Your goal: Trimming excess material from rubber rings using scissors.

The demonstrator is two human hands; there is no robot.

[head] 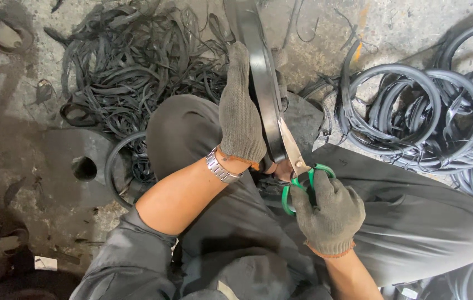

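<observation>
Clamped around the black rubber ring [262, 83], my left hand [240, 108] gripped its edge in a grey knit glove, fingers wrapped along the band and holding it upright over my lap. Just below and to the right of that grip, my right hand [330, 214] was closed through the green handles of the scissors [297, 166], whose blades met the ring's lower edge right under my left palm. I judged the ring to be light but springy, stiff enough to hold its curve yet likely to flex and twist under the blades, so a hold close to the cut looked steadier than one higher up. The glove should have kept the smooth rubber from slipping.

Beyond the grip, up and to the left, a tangled pile of thin black trimmings [130, 72] lay on the concrete floor [25, 144]. Further right of the grip, a loose heap of similar rings [414, 116] was stacked flat. I saw no bin or box holding any of it.
</observation>
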